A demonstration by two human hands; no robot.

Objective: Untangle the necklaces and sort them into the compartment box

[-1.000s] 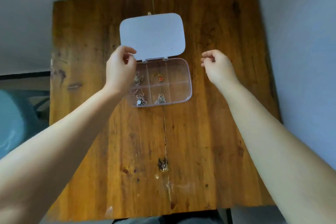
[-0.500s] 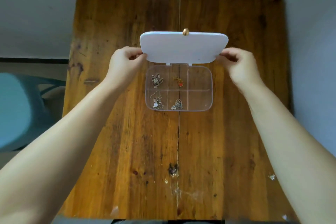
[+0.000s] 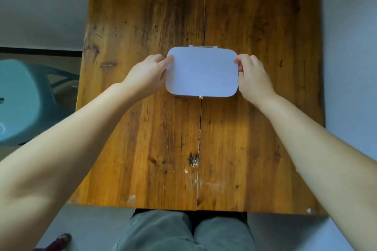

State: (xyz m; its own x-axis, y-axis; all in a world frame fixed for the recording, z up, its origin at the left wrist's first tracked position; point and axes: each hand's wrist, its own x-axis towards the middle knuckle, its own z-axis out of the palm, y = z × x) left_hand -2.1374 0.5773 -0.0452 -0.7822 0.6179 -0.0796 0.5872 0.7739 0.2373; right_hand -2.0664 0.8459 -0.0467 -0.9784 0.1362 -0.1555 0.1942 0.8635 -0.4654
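Observation:
The compartment box [image 3: 202,72] lies in the middle of the wooden table [image 3: 255,26] with its pale lid folded down over it. A small gold clasp knob [image 3: 200,97] shows at the lid's near edge, and the hinge is at the far edge. My left hand [image 3: 150,74] grips the box's left side, fingers on the lid's edge. My right hand [image 3: 252,76] grips the right side the same way. The necklaces are hidden under the lid.
A teal plastic stool [image 3: 22,100] stands left of the table. White walls run behind the table and along its right side. My knees in grey trousers [image 3: 183,232] are at the table's near edge. A dark knot [image 3: 193,159] marks the boards.
The lid, standing open a second ago, has been swung down over the tray by both hands. The necklaces seen in the compartments are now covered. The view has also tilted downward.

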